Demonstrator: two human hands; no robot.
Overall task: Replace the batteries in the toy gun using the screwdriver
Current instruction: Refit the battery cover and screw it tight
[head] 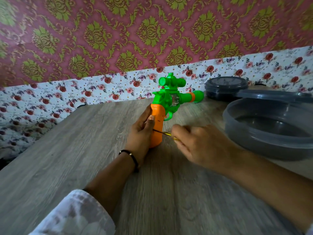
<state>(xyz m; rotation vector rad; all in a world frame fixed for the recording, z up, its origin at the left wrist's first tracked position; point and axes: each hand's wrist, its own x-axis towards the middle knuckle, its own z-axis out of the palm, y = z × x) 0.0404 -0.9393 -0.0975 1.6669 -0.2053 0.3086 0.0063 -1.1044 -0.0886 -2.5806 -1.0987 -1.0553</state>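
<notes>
The right hand (201, 146) is blurring and is covering most of the screwdriver (166, 133), so its handle is staying hidden. The left hand (141, 133) is hiding the near side of the toy gun (169, 106) grip. Right of the toy gun, the grey container (269, 129) is running off the frame edge.

Grey lidded tub (226, 88) behind an open grey tub (264, 143) on a wood-grain table (67, 158).
</notes>
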